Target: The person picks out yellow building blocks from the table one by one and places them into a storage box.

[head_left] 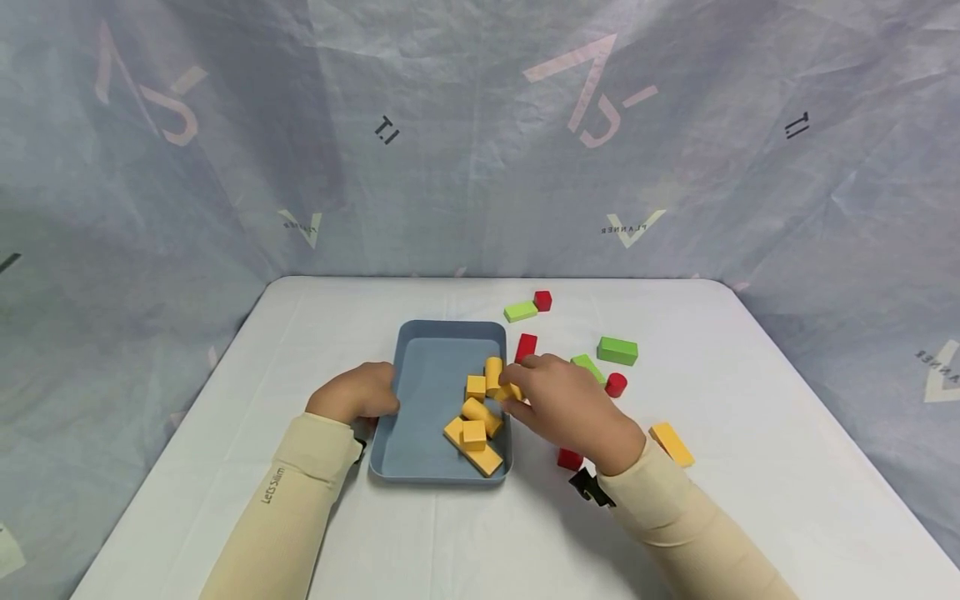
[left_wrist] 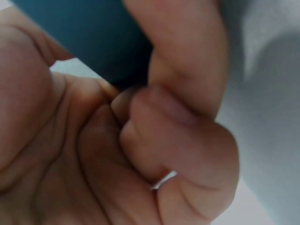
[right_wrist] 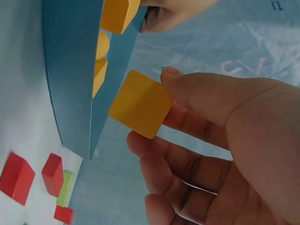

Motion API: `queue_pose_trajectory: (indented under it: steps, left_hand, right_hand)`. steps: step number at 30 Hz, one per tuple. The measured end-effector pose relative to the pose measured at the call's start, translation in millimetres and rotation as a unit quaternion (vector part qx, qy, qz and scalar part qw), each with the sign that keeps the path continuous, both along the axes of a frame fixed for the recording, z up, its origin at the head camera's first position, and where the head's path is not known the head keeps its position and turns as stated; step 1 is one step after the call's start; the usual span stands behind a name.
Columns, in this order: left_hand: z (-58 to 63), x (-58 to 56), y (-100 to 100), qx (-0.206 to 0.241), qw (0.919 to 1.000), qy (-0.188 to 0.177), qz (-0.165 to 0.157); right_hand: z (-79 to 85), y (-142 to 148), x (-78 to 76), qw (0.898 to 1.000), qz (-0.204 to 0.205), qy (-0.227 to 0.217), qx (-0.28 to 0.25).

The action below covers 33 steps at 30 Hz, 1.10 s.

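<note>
A blue-grey tray (head_left: 427,400) stands on the white table. My left hand (head_left: 358,392) grips its left wall, and the left wrist view shows curled fingers against the tray side (left_wrist: 93,37). Between thumb and fingers, my right hand (head_left: 566,408) pinches a yellow block (right_wrist: 140,104) with a square face, right over the tray's right rim. Inside the tray's right half lie several yellow pieces: an upper cylinder (head_left: 492,373), a cube (head_left: 476,387), a tilted cylinder (head_left: 482,416), and another cube (head_left: 473,435) overlapping a long flat block (head_left: 486,460).
Right of the tray, loose blocks are scattered: a green block (head_left: 617,351), a red cylinder (head_left: 616,384), a yellow block (head_left: 672,444), and a red block (head_left: 570,459) by my right wrist. Farther back are a light green block (head_left: 521,312) and a red cube (head_left: 543,301).
</note>
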State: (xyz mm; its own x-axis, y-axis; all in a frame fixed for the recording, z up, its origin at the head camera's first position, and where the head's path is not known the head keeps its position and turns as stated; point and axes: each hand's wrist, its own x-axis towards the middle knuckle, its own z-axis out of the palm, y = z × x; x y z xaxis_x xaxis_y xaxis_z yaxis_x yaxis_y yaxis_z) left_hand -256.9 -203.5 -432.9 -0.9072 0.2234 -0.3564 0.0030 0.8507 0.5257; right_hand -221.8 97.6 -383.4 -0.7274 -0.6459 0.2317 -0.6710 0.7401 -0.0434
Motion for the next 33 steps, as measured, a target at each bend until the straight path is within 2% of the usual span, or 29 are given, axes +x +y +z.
queue_pose_trajectory:
  steps: [11, 33]
  left_hand:
    - [-1.7, -0.7, -1, 0.008, 1.0000, -0.001, 0.003]
    - [-0.8, -0.9, -1, 0.014, 0.9999, -0.004, 0.003]
  right_hand:
    - [-4.7, -7, -3.2, 1.000, 0.016, -0.005, -0.013]
    - [-15.4, -26, -10.6, 0.999, 0.035, -0.019, 0.013]
